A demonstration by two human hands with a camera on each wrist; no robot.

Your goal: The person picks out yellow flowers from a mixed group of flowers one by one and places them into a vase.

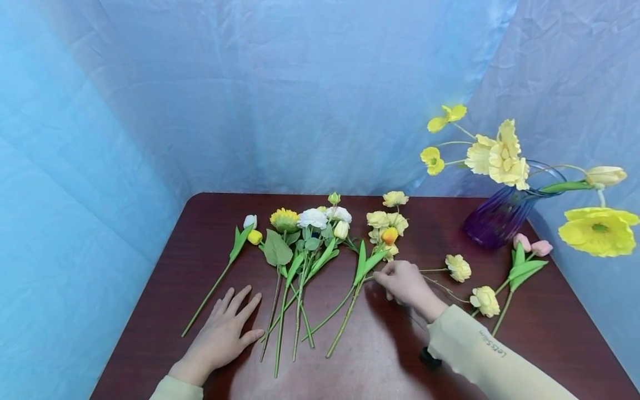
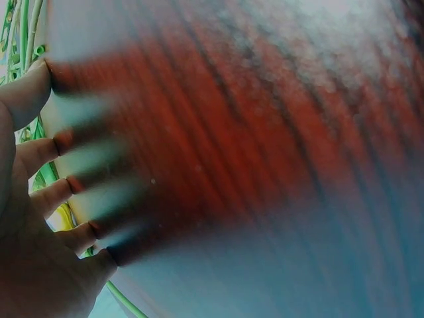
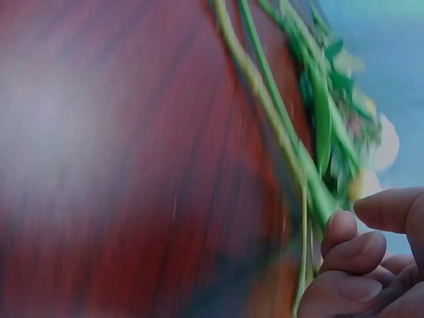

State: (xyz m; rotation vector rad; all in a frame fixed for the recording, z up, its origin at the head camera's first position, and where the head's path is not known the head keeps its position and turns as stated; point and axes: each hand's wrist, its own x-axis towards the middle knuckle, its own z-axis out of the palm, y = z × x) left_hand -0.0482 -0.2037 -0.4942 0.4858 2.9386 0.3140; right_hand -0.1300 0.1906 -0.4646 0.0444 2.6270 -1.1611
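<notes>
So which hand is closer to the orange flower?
The right hand. It is just in front of the orange flower, on the person's side; the left hand is farther off to the left, with other stems between.

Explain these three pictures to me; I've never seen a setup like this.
No machine is at work, only a person's bare left hand and right hand. The wide picture comes from a camera on the person's head; the other two come from one camera on each wrist, close to that hand's work. On the dark reddish table lie a sunflower, an orange tulip, pink tulips and other flowers. A blue-purple glass vase holds more, including yellow poppies. The left hand rests on the table, fingers spread, holding nothing. The right hand's fingers curl beside green stems; whether they grip one, I cannot tell.
</notes>
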